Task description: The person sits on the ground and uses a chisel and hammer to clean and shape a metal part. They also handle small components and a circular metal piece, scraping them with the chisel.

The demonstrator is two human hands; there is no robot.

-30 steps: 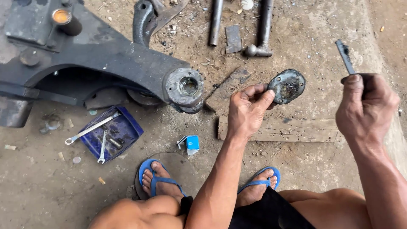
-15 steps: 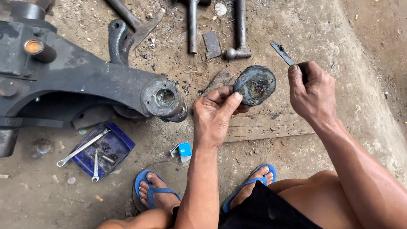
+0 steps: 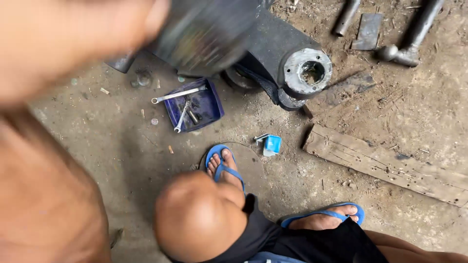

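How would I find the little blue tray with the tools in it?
Start at the big dark metal arm with the round ring end lying on the dirty floor. Just left of and below that ring sits the blue tray. It is the only square dish, with silver spanners resting across it.

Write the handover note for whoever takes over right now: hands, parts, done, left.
Left hand: raised close to the camera, blurred, shut on a round dark part.
Right hand: out of view.
Black metal arm lies on the ground. Its ring end faces up with an empty bore.
Blue tray sits beside the arm and holds a wrench and small tools. The wooden plank and steel bars are to the right.
Done: the round part is off the ground and in the hand.
Left: nothing sits in the bore yet.
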